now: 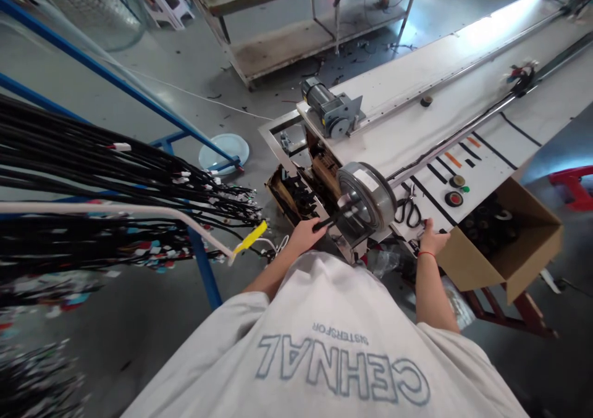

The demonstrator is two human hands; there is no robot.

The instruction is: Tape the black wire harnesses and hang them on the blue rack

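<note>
My left hand (pixel 303 236) is closed round a black cable (pixel 330 220) that runs up toward a large round metal drum (pixel 368 199) at the near end of a long white machine table (pixel 417 128). My right hand (pixel 432 239), with a red band at the wrist, rests on the table's near edge; its fingers curl over the rim, and I cannot tell if they hold anything. Scissors (pixel 407 211) lie just left of that hand. A red button (pixel 454 198) and other round buttons sit beyond it.
A blue rack (pixel 204 270) at left carries several black cable harnesses (pixel 115 177) with a yellow tag (pixel 250 238). An open cardboard box (pixel 509 245) hangs at the right. A grey motor (pixel 327 106) sits on the table end. A workbench (pixel 287 29) stands across the floor.
</note>
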